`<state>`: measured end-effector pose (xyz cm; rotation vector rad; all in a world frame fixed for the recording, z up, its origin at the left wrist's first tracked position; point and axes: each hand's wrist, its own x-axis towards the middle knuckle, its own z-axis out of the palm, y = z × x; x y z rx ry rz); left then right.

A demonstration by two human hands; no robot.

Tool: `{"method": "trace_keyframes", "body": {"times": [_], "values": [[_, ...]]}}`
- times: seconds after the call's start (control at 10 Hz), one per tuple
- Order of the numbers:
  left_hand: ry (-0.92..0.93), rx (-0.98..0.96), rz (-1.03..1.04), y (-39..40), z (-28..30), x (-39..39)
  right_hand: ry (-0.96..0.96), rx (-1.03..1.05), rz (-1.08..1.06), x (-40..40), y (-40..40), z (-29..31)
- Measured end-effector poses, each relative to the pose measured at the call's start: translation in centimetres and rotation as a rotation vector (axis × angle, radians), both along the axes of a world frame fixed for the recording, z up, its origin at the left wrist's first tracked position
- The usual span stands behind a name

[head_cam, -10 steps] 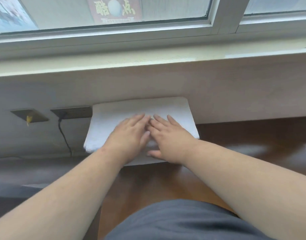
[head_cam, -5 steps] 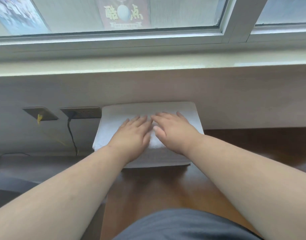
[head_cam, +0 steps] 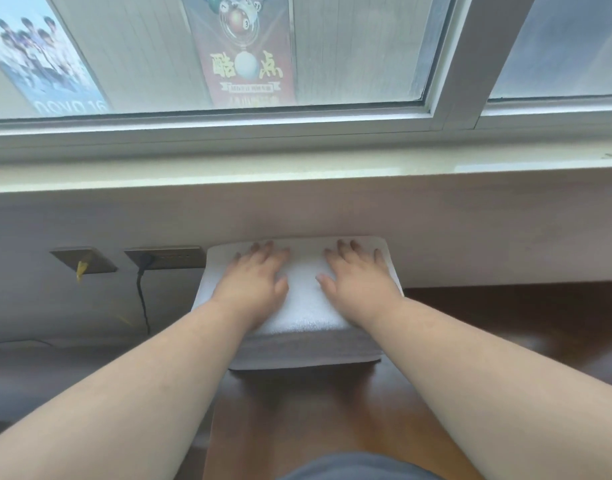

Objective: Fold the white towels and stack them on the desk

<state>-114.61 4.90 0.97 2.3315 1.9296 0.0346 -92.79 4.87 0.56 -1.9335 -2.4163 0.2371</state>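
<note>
A stack of folded white towels [head_cam: 302, 299] stands on the brown wooden desk [head_cam: 505, 334], pushed against the wall under the window sill. My left hand [head_cam: 254, 282] lies flat on the left half of the top towel, fingers straight and spread toward the wall. My right hand [head_cam: 358, 278] lies flat on the right half in the same way. A strip of towel shows between the two hands. The stack's front face [head_cam: 308, 351] is in shadow, so I cannot tell its number of layers.
The window sill [head_cam: 297, 174] juts out above the stack. Two wall sockets [head_cam: 166, 258] sit left of the towels, one with a black cable [head_cam: 143, 299] hanging down. The desk's left edge [head_cam: 211, 427] runs just below the stack. My grey clothing [head_cam: 353, 467] fills the bottom.
Both hands have slid apart from the middle of the top towel toward its left and right sides and reached farther toward the wall. The camera has tilted up a little.
</note>
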Motion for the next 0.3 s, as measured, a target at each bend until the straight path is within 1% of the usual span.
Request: {"method": "trace_keyframes", "body": {"times": [0.1,0.2,0.3], "values": [[0.036,-0.114,0.11,-1.0,-0.2,-0.4,0.009,-0.113,-0.13,3.0,-0.5,0.0],[0.062,-0.122,0.285,-3.1,0.0,-2.0,-0.037,-0.133,-0.234,6.3,-1.6,0.8],[0.024,-0.131,0.372,-5.5,1.0,-2.3,-0.029,-0.096,-0.238,8.3,-3.5,2.0]]}}
